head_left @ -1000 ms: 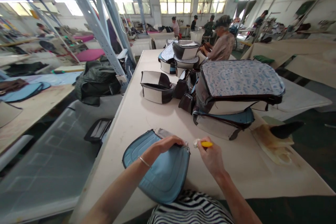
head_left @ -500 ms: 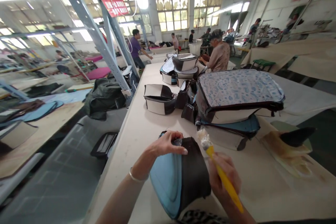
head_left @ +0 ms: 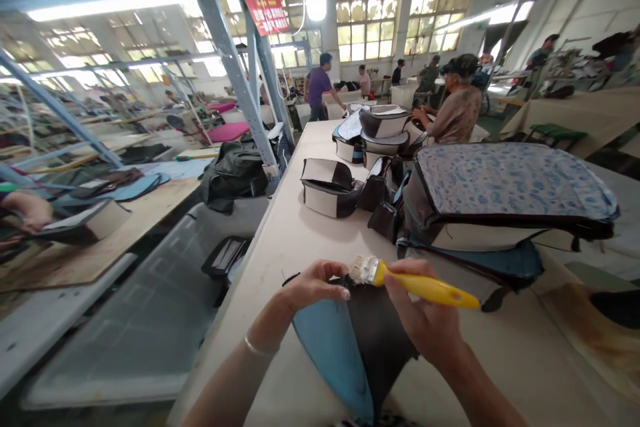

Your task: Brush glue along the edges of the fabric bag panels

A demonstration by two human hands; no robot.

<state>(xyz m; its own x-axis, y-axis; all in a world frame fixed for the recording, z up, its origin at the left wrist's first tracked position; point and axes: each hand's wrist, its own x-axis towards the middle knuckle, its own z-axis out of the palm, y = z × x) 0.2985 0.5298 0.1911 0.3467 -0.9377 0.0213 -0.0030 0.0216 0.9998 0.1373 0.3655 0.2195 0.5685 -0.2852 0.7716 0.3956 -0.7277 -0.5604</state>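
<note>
My left hand (head_left: 315,287) pinches the top edge of a blue and black bag piece (head_left: 333,340) that stands on the table in front of me. In my right hand (head_left: 425,320) is a yellow-handled brush (head_left: 425,287), held nearly level. Its bristles, coated with whitish paste, are at the black top edge of the piece, right beside my left fingertips. Whether the bristles touch the edge or my fingers I cannot tell. The lower end of the piece runs out of view at the bottom.
Beyond my hands lie a white and black bag part (head_left: 327,190) and a large stack of bag bodies with a patterned panel (head_left: 510,177). A stained tray (head_left: 590,320) is at the right. Left of the table (head_left: 265,293) stands a grey bin (head_left: 135,327). A person (head_left: 457,103) works at the far end.
The brush has swung from steep to nearly level, and its bristles have moved left to the piece's top edge. The view has turned left, bringing another person's hands in at the left.
</note>
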